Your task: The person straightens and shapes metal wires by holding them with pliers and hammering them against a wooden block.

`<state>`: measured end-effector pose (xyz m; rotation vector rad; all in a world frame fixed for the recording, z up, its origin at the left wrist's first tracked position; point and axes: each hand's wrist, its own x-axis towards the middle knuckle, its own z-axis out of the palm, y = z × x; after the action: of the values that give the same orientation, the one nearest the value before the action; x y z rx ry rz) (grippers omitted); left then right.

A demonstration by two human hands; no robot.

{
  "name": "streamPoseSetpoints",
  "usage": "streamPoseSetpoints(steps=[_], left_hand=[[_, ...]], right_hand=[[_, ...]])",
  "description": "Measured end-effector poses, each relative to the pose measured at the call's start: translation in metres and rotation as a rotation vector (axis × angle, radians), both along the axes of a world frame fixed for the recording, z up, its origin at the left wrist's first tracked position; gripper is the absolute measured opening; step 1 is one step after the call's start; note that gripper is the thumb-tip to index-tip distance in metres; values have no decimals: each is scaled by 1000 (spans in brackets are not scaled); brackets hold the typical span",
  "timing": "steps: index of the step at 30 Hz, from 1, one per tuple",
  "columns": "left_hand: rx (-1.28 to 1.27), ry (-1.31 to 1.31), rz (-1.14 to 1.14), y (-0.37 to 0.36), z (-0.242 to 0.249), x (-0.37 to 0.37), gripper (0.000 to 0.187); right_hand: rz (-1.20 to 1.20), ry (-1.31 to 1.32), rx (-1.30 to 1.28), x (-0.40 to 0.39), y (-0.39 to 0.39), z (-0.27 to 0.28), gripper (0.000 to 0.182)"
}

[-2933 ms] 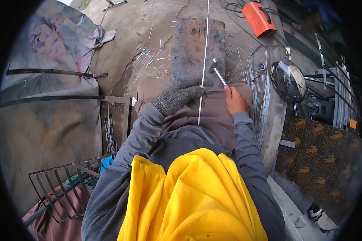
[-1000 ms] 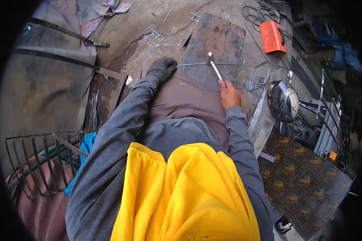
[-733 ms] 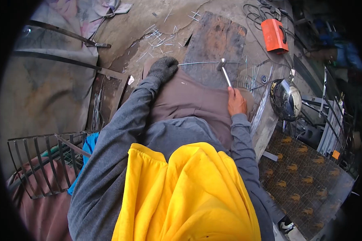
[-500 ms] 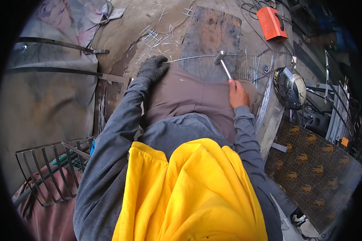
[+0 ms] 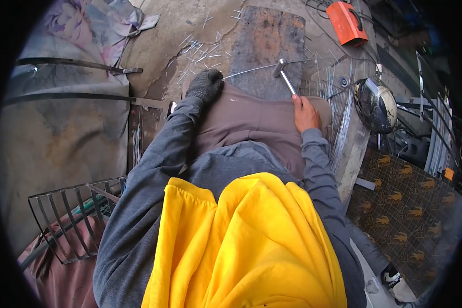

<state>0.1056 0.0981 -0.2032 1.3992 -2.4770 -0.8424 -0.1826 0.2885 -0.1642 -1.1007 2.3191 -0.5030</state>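
My left hand (image 5: 206,85), in a dark knit glove, is closed round the near end of a thin metal rod (image 5: 251,69). The rod runs to the right across a worn wooden board (image 5: 267,41) on the ground in front of my knees. Bare and wrapped round its handle, my right hand (image 5: 306,114) holds a hammer (image 5: 287,81). The hammer's shiny head overlaps the rod over the board's right part in this view.
Short cut rods (image 5: 203,51) lie scattered on the ground left of the board. An orange machine (image 5: 346,23) with cables stands at the far right. A welding helmet (image 5: 376,106), bundled thin rods (image 5: 342,126) and a patterned panel (image 5: 405,205) are on the right; a metal grille (image 5: 69,218) is at lower left.
My left hand has shifted slightly right with the rod. The hammer head sits a little higher and further left in view, and the whole scene has turned slightly.
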Motion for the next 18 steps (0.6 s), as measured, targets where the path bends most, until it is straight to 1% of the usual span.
streamPoseSetpoints(steps=[2, 3, 4, 5, 7, 9, 11, 12, 14, 18], left_hand=[[47, 15, 0, -2, -9, -8, 28], [80, 21, 41, -2, -12, -10, 28], [114, 25, 82, -2, -12, -11, 28], [115, 27, 84, -3, -12, -11, 28], [198, 51, 97, -5, -9, -8, 28], [189, 38, 105, -7, -11, -8, 27], [188, 27, 121, -7, -14, -8, 26], [141, 31, 84, -6, -16, -8, 26], [91, 33, 51, -6, -17, -5, 26], [155, 40, 88, -5, -10, -10, 24]], right_hand=[[-16, 12, 32, 1, -1, -1, 51], [-15, 16, 32, 1, -1, -1, 51], [-15, 17, 17, 1, 0, -2, 51], [-15, 17, 2, 1, 0, -3, 51], [-13, 11, -18, 0, -1, 0, 51], [-13, 9, -39, 1, -4, 6, 50], [-38, 48, -179, 6, -11, 20, 49], [-31, 45, -171, 8, -14, 24, 49], [-58, 8, -353, 12, -26, 30, 49], [-31, 36, -299, 8, -36, 10, 50]])
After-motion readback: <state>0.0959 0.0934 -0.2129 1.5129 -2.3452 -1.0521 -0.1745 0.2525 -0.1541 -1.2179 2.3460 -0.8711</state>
